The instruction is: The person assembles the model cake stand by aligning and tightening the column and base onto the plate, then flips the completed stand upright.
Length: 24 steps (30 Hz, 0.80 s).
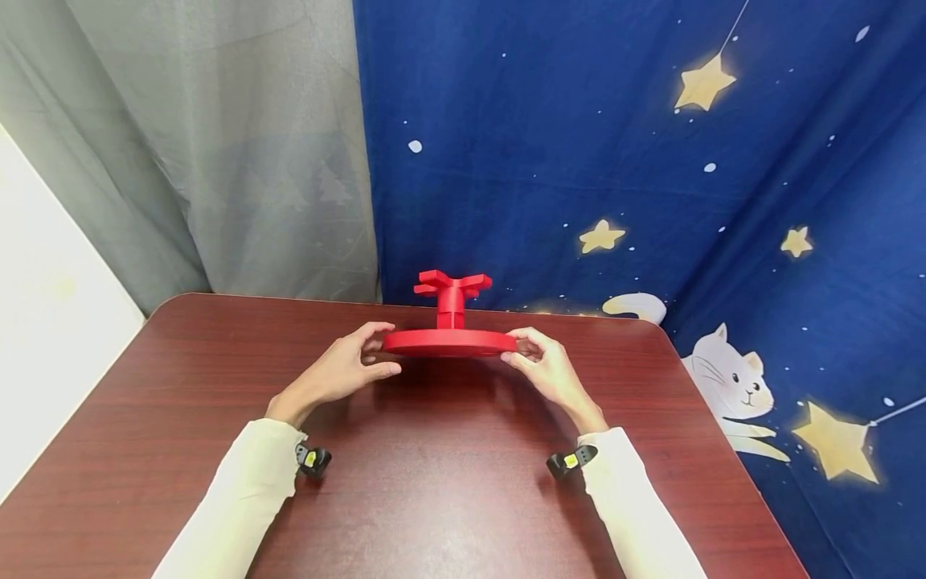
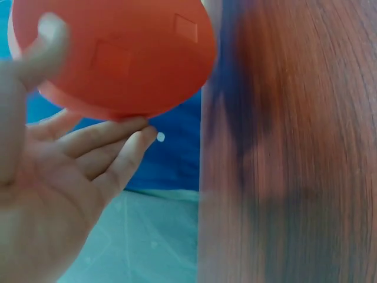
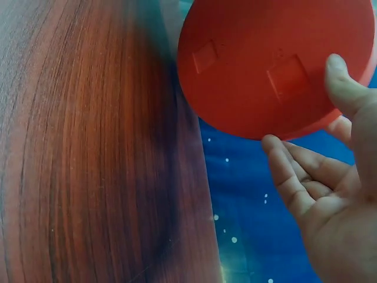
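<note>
Between both hands is a red stand [image 1: 450, 342]: a thick round disc with a short post [image 1: 451, 304] rising from it and several flat arms spreading at the post's top. The smooth face of the disc [image 2: 147, 59], with shallow square recesses, shows in both wrist views. My left hand [image 1: 343, 367] holds the disc's left edge, thumb over the recessed face and fingers along the rim. At the opposite edge my right hand [image 1: 547, 367] grips in much the same way, its thumb [image 3: 341, 73] by the recessed face. A shadow lies under the disc.
A dark red wood-grain table [image 1: 434, 482] spreads beneath the arms, its far edge just behind the stand. Behind it hang a grey curtain [image 1: 282, 153] and a blue curtain [image 1: 550, 161] with stars and a white cat. Each wrist carries a small black camera [image 1: 314, 461].
</note>
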### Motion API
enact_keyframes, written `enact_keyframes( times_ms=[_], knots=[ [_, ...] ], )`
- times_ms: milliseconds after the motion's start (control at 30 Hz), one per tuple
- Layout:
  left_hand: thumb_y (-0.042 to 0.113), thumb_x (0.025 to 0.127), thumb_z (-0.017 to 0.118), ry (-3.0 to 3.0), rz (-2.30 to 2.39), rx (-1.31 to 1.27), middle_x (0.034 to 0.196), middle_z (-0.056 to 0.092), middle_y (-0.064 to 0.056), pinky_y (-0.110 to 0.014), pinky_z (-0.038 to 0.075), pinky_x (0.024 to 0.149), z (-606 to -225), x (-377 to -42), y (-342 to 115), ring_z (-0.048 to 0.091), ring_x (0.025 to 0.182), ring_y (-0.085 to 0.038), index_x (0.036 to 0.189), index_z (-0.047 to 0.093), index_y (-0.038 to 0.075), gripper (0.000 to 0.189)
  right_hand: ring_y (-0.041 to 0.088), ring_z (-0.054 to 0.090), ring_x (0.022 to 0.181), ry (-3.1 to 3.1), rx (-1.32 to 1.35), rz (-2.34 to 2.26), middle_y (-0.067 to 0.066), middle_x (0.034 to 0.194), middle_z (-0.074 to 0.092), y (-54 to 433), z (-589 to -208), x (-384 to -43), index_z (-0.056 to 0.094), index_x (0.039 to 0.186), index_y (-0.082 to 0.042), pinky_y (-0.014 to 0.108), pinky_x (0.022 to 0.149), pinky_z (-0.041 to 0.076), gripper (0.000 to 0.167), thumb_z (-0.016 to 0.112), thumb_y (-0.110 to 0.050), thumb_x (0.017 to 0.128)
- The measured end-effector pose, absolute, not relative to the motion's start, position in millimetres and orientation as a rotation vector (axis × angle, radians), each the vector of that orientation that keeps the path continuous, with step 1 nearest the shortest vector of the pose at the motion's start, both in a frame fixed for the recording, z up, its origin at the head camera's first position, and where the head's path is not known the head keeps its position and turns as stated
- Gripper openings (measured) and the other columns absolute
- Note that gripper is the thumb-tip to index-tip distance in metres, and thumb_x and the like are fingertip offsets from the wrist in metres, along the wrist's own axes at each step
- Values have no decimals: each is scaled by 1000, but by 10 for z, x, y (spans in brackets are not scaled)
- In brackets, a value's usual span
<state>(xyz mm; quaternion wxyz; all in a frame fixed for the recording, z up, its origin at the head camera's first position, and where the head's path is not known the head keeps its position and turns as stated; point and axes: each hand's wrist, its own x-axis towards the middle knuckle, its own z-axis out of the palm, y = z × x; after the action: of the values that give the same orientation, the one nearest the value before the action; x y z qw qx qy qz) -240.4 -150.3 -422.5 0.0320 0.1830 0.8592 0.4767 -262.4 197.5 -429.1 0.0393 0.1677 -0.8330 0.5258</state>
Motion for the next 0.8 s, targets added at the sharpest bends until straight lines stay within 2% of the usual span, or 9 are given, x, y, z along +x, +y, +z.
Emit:
enact_keyframes(
  times_ms=[133, 233, 300, 400, 567, 700, 800],
  knots=[
    [7, 87, 75, 2767, 1491, 570, 112, 73, -15, -45, 55, 91, -4229, -2415, -1453, 71, 101, -27, 128, 55, 6, 45, 40, 70, 99, -2499, 511, 1610, 28, 107, 70, 1956, -4268, -2633, 62, 119, 6, 23, 85, 56, 39, 75, 6, 82],
    [2, 89, 71, 2865, 1485, 546, 103, 76, -12, -42, 55, 85, -4228, -2429, -1417, 72, 93, -23, 119, 61, 5, 32, 39, 71, 97, -2496, 476, 1562, 26, 104, 71, 1940, -4255, -2642, 64, 118, 6, 30, 86, 57, 38, 75, 7, 82],
    [1, 91, 69, 2902, 1490, 532, 100, 76, -11, -42, 55, 84, -4220, -2435, -1398, 73, 91, -23, 117, 63, 5, 28, 35, 72, 94, -2485, 443, 1543, 24, 102, 73, 1933, -4257, -2647, 65, 117, 4, 29, 85, 58, 37, 76, 6, 81],
    [2, 91, 68, 2960, 1478, 538, 101, 76, -12, -45, 56, 84, -4195, -2441, -1382, 74, 91, -24, 118, 65, 6, 27, 33, 73, 88, -2457, 402, 1540, 22, 97, 74, 1931, -4260, -2642, 67, 116, 2, 22, 80, 57, 37, 78, 4, 80],
    [7, 89, 71, 3116, 1361, 585, 105, 75, -12, -46, 56, 81, -4107, -2455, -1372, 70, 85, -26, 122, 67, 9, 33, 39, 69, 76, -2422, 384, 1522, 22, 87, 72, 1947, -4265, -2636, 68, 113, 3, 14, 69, 54, 34, 79, 1, 81],
    [7, 90, 70, 3095, 1347, 587, 112, 72, -14, -48, 56, 87, -4024, -2463, -1372, 68, 95, -31, 125, 65, 7, 35, 35, 63, 69, -2430, 397, 1493, 21, 81, 69, 1951, -4236, -2637, 68, 112, 3, 13, 63, 50, 31, 77, 0, 83],
    [5, 91, 69, 2985, 1413, 558, 111, 71, -17, -47, 57, 86, -3987, -2474, -1381, 69, 95, -31, 125, 63, 4, 34, 31, 58, 65, -2429, 451, 1499, 23, 79, 64, 1931, -4142, -2603, 66, 113, 7, 14, 59, 46, 29, 73, 4, 85]
  ],
)
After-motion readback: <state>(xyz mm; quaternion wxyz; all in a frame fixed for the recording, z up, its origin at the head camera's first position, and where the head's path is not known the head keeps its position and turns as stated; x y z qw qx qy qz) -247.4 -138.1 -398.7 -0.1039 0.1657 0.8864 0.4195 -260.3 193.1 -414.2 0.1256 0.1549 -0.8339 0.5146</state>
